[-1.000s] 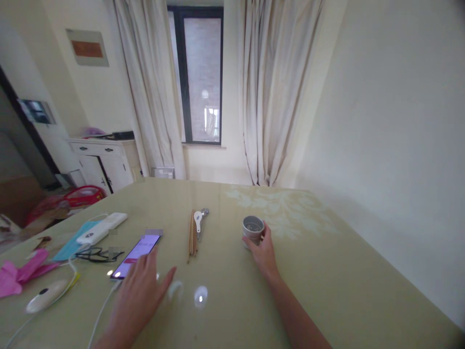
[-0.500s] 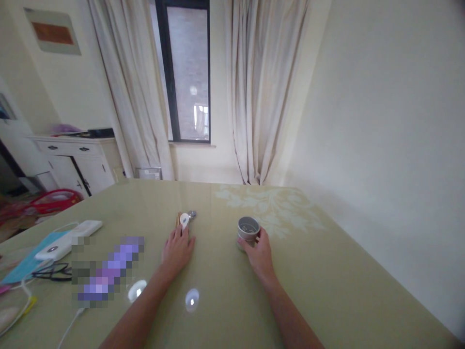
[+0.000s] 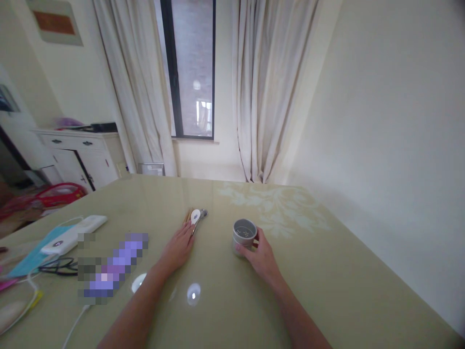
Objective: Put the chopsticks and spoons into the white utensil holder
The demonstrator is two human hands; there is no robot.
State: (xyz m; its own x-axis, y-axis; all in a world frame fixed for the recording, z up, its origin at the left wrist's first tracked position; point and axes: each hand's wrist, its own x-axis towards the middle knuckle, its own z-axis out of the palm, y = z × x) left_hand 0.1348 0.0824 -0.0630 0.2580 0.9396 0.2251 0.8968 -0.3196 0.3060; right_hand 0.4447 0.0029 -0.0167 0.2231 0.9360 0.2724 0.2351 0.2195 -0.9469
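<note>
Looking down over the pale green table, I have my right hand closed around the gray cup, gripping its right side with the thumb across the near wall. The cup stands upright just right of the frame's center, its mouth facing up and small light dots showing inside. My left hand, left of center, lies palm down over the near ends of some thin wooden sticks, a white spoon and a metal spoon; I cannot tell whether its fingers grip them or merely rest on top. The far ends poke out beyond the fingertips, well apart from the cup. At lower left I see a pixelated purple patch, dark-framed glasses and a long white device lying partly over a blue sheet.
</note>
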